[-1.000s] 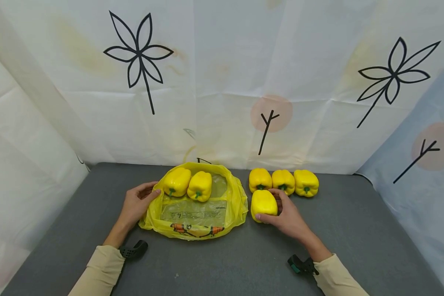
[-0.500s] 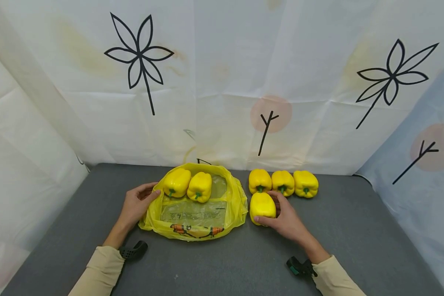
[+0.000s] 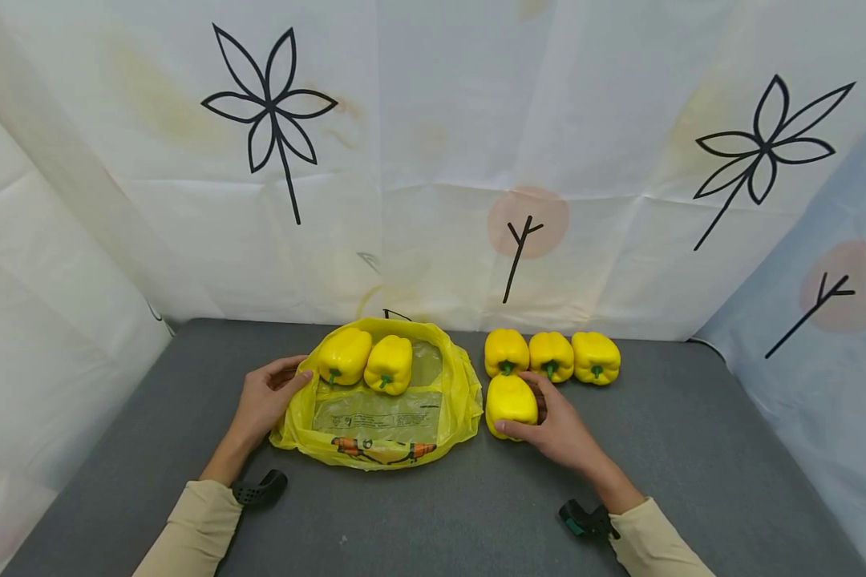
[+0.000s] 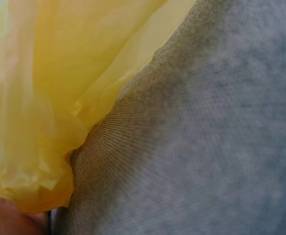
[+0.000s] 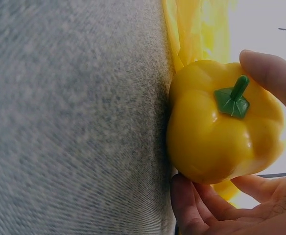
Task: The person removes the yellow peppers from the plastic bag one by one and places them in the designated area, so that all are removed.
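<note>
At the left, we see the left hand pinching the rim of a yellow plastic bag, its thumb over the edge. On the inside of this bag we notice lines of dark printed text, but the letters are too small for us to read. On its near wall there is an orange and black print, partly folded. Inside the bag, at the far left, lie two yellow bell peppers with green stems, side by side. To the right of the bag, the right hand grips another yellow bell pepper between thumb and fingers, close to the grey table. Just beyond it, we count three more peppers in a row.
</note>
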`<state>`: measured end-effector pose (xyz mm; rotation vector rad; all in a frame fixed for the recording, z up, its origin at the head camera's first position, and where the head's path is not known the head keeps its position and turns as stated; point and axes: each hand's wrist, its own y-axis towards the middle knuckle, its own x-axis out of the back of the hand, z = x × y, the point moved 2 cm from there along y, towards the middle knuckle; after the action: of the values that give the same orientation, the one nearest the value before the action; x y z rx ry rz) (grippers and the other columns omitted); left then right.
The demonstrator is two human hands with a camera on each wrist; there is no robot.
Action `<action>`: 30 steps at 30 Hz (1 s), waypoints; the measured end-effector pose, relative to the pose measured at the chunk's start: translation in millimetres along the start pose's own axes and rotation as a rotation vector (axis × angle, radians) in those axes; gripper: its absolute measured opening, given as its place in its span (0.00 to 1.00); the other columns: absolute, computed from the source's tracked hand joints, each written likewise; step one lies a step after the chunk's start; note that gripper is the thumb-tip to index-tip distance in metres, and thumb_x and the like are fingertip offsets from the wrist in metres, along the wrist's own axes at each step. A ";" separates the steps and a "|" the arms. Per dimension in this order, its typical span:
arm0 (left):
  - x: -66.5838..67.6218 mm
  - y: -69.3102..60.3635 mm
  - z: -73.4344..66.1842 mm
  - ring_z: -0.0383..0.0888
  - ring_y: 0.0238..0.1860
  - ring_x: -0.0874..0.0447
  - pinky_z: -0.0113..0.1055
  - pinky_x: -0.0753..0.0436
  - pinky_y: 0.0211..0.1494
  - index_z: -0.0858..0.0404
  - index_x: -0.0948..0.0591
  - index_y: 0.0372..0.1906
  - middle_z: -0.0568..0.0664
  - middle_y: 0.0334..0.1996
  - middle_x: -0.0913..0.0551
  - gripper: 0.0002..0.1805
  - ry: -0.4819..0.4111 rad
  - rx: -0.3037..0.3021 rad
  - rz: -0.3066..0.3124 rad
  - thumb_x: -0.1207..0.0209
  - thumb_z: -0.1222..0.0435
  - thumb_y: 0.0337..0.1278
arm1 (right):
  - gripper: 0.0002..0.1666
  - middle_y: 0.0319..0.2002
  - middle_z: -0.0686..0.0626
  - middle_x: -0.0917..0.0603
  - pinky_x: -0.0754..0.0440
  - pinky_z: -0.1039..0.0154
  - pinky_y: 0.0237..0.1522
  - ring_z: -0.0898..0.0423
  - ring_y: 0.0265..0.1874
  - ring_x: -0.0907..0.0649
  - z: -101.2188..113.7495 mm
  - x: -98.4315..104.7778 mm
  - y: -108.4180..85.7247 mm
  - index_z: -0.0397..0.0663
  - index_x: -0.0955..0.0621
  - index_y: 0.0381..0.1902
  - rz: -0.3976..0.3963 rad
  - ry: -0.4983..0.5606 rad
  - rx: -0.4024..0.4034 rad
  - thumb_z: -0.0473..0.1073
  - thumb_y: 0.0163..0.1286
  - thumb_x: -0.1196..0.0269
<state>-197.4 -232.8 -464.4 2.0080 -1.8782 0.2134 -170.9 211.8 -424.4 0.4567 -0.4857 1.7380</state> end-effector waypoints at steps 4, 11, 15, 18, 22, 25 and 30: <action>-0.2 -0.8 -1.8 0.28 0.46 0.21 0.22 0.20 0.48 0.70 0.23 0.66 0.66 0.56 0.19 0.24 -0.013 -0.012 0.001 0.39 0.60 0.73 | 0.54 0.68 0.36 0.30 0.16 0.53 0.44 0.40 0.58 0.21 -1.7 -1.7 0.1 0.44 0.39 0.76 -0.006 0.000 -0.001 0.54 0.61 0.24; 0.1 -0.6 -2.6 0.26 0.46 0.21 0.21 0.20 0.47 0.70 0.23 0.66 0.65 0.57 0.19 0.24 -0.020 -0.010 0.003 0.39 0.61 0.73 | 0.54 0.67 0.36 0.29 0.16 0.53 0.44 0.40 0.58 0.22 -2.7 -3.2 0.5 0.45 0.39 0.77 -0.021 -0.009 -0.002 0.54 0.61 0.24; -0.1 -0.6 -2.3 0.26 0.46 0.21 0.22 0.20 0.48 0.70 0.23 0.66 0.65 0.57 0.19 0.24 -0.023 -0.002 0.004 0.39 0.60 0.73 | 0.55 0.67 0.36 0.30 0.16 0.53 0.44 0.39 0.59 0.22 -2.7 -3.5 0.8 0.45 0.39 0.77 -0.020 -0.010 -0.004 0.54 0.61 0.24; -0.3 -1.3 -2.9 0.26 0.45 0.20 0.22 0.20 0.47 0.70 0.22 0.65 0.66 0.56 0.18 0.24 -0.035 -0.002 0.005 0.39 0.60 0.73 | 0.55 0.67 0.36 0.30 0.16 0.52 0.45 0.39 0.59 0.22 -2.5 -3.3 1.0 0.45 0.40 0.78 -0.015 -0.006 -0.008 0.54 0.61 0.24; -0.2 -2.1 -4.5 0.27 0.45 0.20 0.23 0.19 0.47 0.70 0.22 0.65 0.66 0.56 0.18 0.24 -0.046 -0.007 0.007 0.39 0.61 0.72 | 0.56 0.68 0.35 0.31 0.17 0.52 0.45 0.39 0.59 0.23 -1.3 -2.0 0.2 0.45 0.40 0.78 -0.009 -0.013 -0.009 0.55 0.61 0.24; 0.0 -1.9 -4.6 0.27 0.45 0.20 0.22 0.19 0.47 0.70 0.22 0.65 0.66 0.56 0.19 0.24 -0.046 -0.010 0.008 0.39 0.61 0.73 | 0.55 0.68 0.35 0.31 0.17 0.52 0.45 0.39 0.59 0.23 0.1 -0.3 -0.4 0.45 0.39 0.77 -0.008 -0.017 -0.004 0.55 0.60 0.24; -0.1 -1.7 -4.3 0.27 0.45 0.20 0.22 0.19 0.47 0.70 0.22 0.65 0.66 0.56 0.18 0.24 -0.044 -0.008 0.007 0.39 0.61 0.73 | 0.55 0.67 0.35 0.30 0.17 0.50 0.48 0.40 0.58 0.22 2.0 2.8 -1.4 0.43 0.39 0.76 -0.008 -0.015 0.004 0.54 0.60 0.24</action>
<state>-195.1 -231.1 -460.8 2.0169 -1.9095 0.1642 -170.0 213.2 -421.1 0.4739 -0.4904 1.7292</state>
